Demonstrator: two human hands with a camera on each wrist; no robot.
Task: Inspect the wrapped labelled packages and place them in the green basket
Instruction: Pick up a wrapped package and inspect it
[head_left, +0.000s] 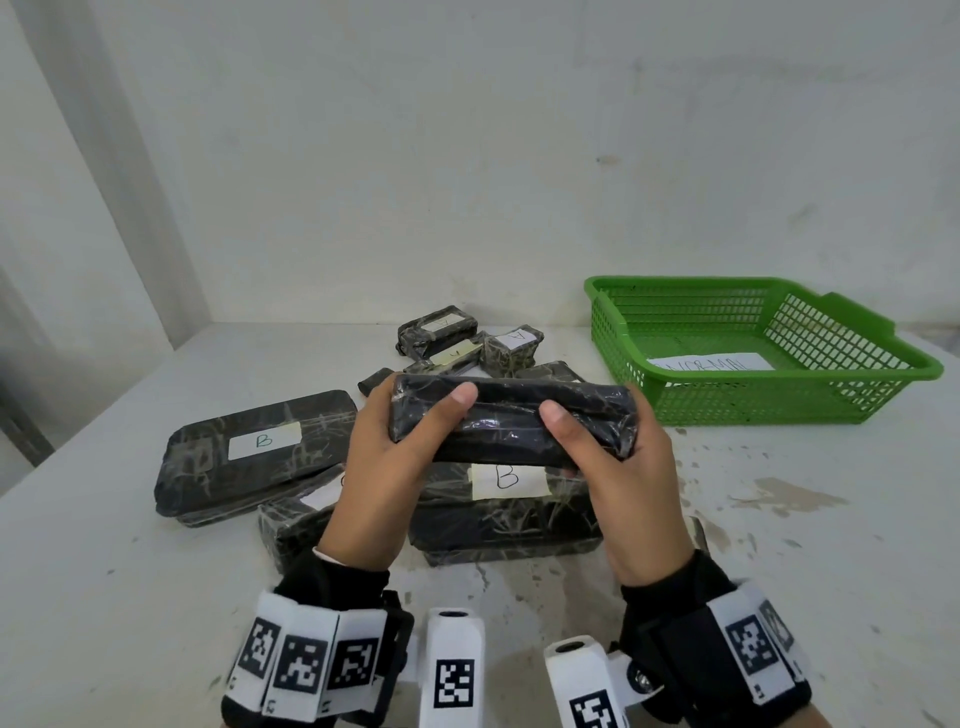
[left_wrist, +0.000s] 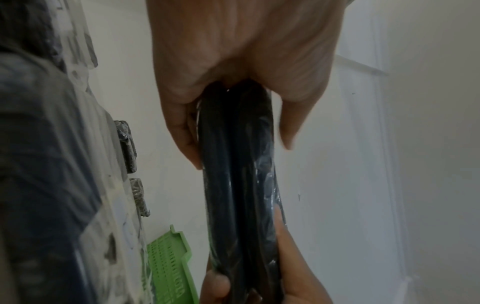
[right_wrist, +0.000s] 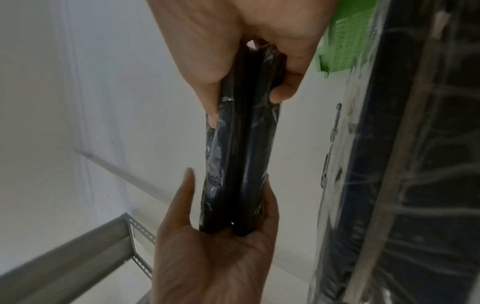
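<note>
Checking a wrapped one before it goes in the basket

I've got the long black package in crinkly clear wrap (head_left: 511, 418) up off the table, my left hand (head_left: 387, 457) curled round one end and my right hand (head_left: 618, 467) round the other, thumbs on top. No label showing on this face, so I reckon I should roll it over slowly, keeping both ends pinched since the film looks slippery. The green plastic mesh basket (head_left: 779, 395) sits to my right; the other wrapped packages marked B (head_left: 260, 457) lie underneath on the white table (head_left: 779, 545).

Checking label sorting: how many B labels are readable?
2: one on the left package, one on the front package. Others may be hidden.
</note>
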